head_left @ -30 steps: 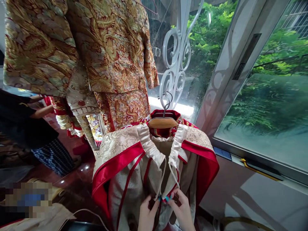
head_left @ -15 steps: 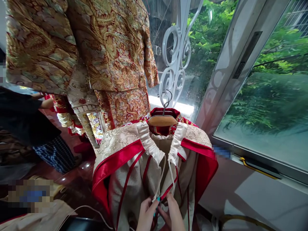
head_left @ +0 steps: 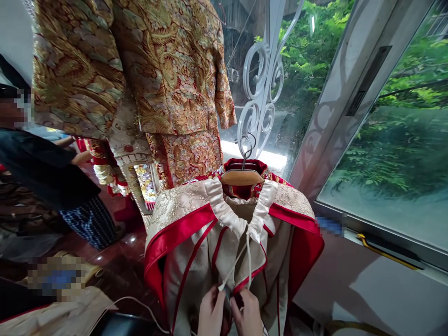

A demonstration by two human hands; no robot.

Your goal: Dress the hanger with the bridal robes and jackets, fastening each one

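Single head-worn view: we face forward and down, close over the garment (head_left: 226, 254), with our left hand (head_left: 211, 311) and right hand (head_left: 247, 311) at bottom centre.

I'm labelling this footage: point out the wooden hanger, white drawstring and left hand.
Wooden hanger (head_left: 242, 178), head view: its wooden front.
White drawstring (head_left: 249, 256), head view: its right strand.
Left hand (head_left: 211, 310), head view: middle of hand.

Cream cape (head_left: 206, 261), red-trimmed, on wooden hanger (head_left: 242, 178) in front of white scrollwork (head_left: 273, 28). Pale cords (head_left: 249, 256) run from its gathered collar (head_left: 229, 217) down to the hands: left hand (head_left: 211, 311) pinching one; right hand (head_left: 248, 311) close beside, fingers bent, grip unclear. Gold brocade jacket (head_left: 175, 70) hangs left of the cape; window (head_left: 392, 154) right; co-worker (head_left: 49, 163), dark top, far left.
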